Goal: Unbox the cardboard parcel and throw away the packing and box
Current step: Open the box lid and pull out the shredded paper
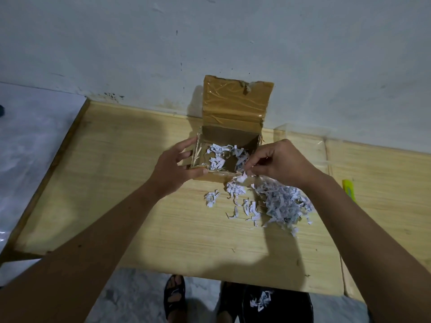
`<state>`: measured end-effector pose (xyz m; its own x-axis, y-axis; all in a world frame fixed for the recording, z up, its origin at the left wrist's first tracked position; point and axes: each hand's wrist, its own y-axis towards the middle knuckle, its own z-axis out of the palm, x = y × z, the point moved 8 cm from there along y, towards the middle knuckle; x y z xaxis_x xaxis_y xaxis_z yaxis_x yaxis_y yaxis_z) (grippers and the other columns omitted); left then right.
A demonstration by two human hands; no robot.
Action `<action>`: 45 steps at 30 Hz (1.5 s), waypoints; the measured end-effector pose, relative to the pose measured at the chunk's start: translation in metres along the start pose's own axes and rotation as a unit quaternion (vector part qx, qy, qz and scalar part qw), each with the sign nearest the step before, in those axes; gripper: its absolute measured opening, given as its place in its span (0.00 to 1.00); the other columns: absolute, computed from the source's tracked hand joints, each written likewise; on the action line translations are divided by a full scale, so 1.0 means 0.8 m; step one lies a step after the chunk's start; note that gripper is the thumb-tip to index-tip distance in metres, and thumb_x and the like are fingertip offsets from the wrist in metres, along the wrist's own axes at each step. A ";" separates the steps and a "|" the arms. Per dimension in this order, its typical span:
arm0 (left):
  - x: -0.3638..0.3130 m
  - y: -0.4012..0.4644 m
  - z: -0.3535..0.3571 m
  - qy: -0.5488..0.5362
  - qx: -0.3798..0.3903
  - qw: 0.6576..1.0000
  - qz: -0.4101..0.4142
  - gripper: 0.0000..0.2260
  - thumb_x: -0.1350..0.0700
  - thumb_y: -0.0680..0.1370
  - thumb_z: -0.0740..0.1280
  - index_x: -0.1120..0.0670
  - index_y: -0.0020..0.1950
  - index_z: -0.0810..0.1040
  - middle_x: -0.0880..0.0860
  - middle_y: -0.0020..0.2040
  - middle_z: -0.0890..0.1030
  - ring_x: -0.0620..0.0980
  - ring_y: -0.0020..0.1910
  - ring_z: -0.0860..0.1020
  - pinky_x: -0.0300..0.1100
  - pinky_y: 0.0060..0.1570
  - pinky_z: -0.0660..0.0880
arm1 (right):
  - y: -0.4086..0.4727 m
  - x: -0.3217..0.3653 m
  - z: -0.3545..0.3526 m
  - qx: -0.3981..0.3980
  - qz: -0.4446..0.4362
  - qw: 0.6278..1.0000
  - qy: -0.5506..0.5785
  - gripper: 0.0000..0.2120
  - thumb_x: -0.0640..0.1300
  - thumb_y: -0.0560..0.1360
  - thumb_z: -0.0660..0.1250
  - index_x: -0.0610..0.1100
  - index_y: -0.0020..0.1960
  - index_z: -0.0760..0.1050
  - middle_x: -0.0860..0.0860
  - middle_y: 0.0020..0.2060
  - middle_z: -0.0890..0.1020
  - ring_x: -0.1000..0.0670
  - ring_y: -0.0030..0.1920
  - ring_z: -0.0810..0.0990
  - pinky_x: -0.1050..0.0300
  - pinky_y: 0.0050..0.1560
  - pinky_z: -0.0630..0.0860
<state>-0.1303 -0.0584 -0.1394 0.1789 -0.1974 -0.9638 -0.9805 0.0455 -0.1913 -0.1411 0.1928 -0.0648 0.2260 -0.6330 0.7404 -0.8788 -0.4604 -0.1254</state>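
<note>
Mid-unpack, the emptying step. Cardboard box (229, 145) sits on the wooden surface (140, 206) between the hands, far side close to the wall, taped lid (236, 101) flipped up and standing. Left hand (173, 167) grips the box's near-left corner, thumb on the outer side wall, fingers curled around the front, steadying it. Right hand (277, 163) is at the near-right rim, fingertips pinching a tuft of shredded paper (242, 174) as it clears the edge. Some shreds still in the box (221, 155), bare cardboard floor showing between them; no packed item visible in there, can't tell if one is buried. Main discard pile (282, 206) lies just under and toward the person from the right hand, loose bits scattered toward the left hand. One clump (260, 299) has landed on the dark clothing below the surface edge. Next, my read: drop this pinch on the pile, go back in for the rest, keeping the left-hand hold so the light box doesn't skid. After that, gather all shreds, stray ones included, and bin them with the box. Yellow object (348, 191) out past the right forearm, possibly a cutter, unclear. Print on the shreds is too small to read; no brand or label legible on the box.
</note>
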 end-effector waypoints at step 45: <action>0.025 -0.001 0.002 0.014 -0.018 0.999 0.022 0.42 0.56 0.67 0.84 0.42 0.77 0.71 0.46 0.72 0.78 0.43 0.71 0.75 0.30 0.54 0.77 | 0.107 -0.039 0.119 0.129 0.191 0.966 0.115 0.26 0.42 0.74 0.79 0.44 0.70 0.78 0.49 0.60 0.83 0.47 0.63 0.82 0.53 0.69 0.76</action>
<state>-0.1257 -0.0606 -0.1584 0.1333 -0.2224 -0.9658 -0.9898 0.0192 -0.1411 -0.1834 0.1138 -0.1615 -0.2206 -0.6459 0.7309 -0.7393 -0.3781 -0.5573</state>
